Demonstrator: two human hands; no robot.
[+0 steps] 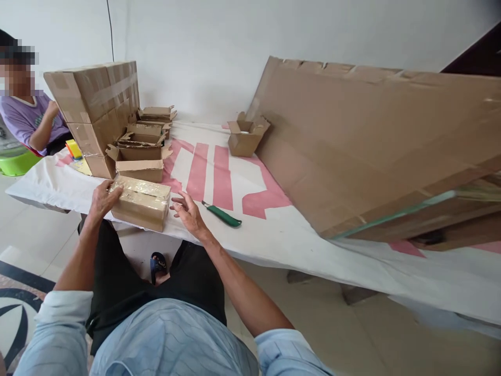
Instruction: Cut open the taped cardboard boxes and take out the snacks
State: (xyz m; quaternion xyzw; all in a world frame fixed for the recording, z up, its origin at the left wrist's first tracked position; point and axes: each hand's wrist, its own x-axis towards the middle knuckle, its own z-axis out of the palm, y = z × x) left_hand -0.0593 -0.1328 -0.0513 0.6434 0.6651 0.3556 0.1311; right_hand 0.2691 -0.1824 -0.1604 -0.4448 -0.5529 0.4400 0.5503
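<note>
A small taped cardboard box [141, 201] lies at the table's front edge, with clear tape along its top seam. My left hand [105, 197] grips its left end, thumb on the top and the other fingers partly hidden. Just off the box's right end is my right hand [189, 213], its fingers apart and nothing in them. To the right of that hand, a green utility knife [222, 214] rests on the cloth. Directly behind the taped box stands an open cardboard box [140, 169] with its flaps raised.
Stacked sealed cartons [94, 99] stand at the back left, beside several open boxes. A small open box [245, 141] sits mid-table against a large cardboard carton [376, 141] that fills the right. Another person [33, 117] sits at the far left near a green basin [21, 164].
</note>
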